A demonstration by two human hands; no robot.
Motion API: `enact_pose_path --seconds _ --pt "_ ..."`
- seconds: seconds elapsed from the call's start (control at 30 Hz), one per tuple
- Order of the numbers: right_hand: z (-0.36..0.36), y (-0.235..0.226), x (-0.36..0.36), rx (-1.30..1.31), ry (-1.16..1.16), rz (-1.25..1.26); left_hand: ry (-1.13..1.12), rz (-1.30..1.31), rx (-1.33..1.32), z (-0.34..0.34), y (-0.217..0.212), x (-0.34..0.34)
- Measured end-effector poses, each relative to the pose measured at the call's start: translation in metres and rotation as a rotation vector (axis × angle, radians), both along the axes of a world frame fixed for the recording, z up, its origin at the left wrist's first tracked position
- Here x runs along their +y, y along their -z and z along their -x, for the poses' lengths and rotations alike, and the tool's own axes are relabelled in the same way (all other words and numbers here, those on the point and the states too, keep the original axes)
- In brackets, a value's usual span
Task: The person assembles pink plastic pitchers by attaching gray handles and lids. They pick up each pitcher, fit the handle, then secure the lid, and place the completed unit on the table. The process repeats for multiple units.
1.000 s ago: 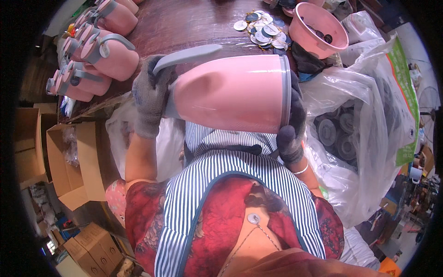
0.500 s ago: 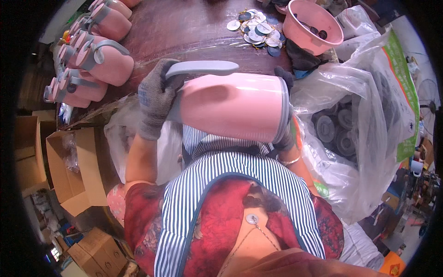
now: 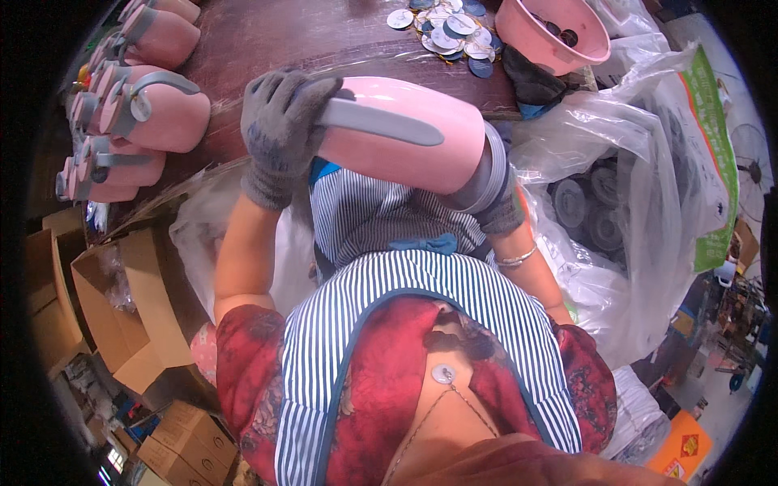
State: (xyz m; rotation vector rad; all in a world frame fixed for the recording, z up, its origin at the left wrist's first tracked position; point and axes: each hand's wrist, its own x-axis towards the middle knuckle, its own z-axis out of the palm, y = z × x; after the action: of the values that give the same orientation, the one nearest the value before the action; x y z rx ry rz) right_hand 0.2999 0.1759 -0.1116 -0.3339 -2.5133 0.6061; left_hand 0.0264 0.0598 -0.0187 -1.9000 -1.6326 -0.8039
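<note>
A pink thermos jug with a grey handle lies sideways in front of my apron, its right end tilted down. My left hand, in a grey glove, is closed round the jug's left end, next to the handle. At the other end is a grey round base piece, set at an angle to the pink body. My right hand, also gloved, grips this base piece from beyond and below; most of its fingers are hidden. Whether the base is fully seated on the jug, I cannot tell.
Several pink jugs stand along the table's left side. Round tags lie in a pile near a pink basin holding dark pieces. To my right, a clear plastic bag holds grey round parts. An open carton sits at lower left.
The jug has turned about its length, so the handle now faces up toward me, and its right end has dipped. The base piece now sits at an angle to the body.
</note>
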Motion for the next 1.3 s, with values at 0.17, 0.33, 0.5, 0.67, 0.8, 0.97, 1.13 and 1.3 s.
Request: enact_pose_path --seconds 0.17,0.33,0.5,0.67,0.8,0.97,1.13,1.3 --pt "-0.031 0.036 0.017 0.013 0.193 0.302 -0.077 -0.091 -0.390 -0.003 0.028 -0.028" --pt "-0.011 0.025 0.009 0.328 0.261 0.582 -0.168 -0.036 -0.591 -0.020 0.045 -0.047" --pt "-0.004 -0.021 -0.006 0.483 0.202 0.987 -0.216 -0.060 -0.820 -0.025 0.048 -0.048" --pt "-0.025 -0.035 -0.018 0.274 0.264 1.025 -0.171 -0.114 -0.832 -0.025 0.049 -0.046" --pt "-0.027 -0.051 -0.019 0.304 0.242 1.039 -0.097 -0.201 -0.646 -0.025 0.036 -0.042" --pt "-0.033 -0.023 -0.016 0.481 0.265 0.927 -0.071 -0.244 -0.698 -0.025 0.026 -0.045" --pt "-0.030 -0.041 -0.020 0.579 0.232 1.016 -0.128 -0.239 -0.991 -0.026 0.030 -0.050" --pt "-0.029 -0.044 -0.019 0.636 0.358 0.759 -0.130 -0.237 -1.068 -0.025 0.022 -0.052"
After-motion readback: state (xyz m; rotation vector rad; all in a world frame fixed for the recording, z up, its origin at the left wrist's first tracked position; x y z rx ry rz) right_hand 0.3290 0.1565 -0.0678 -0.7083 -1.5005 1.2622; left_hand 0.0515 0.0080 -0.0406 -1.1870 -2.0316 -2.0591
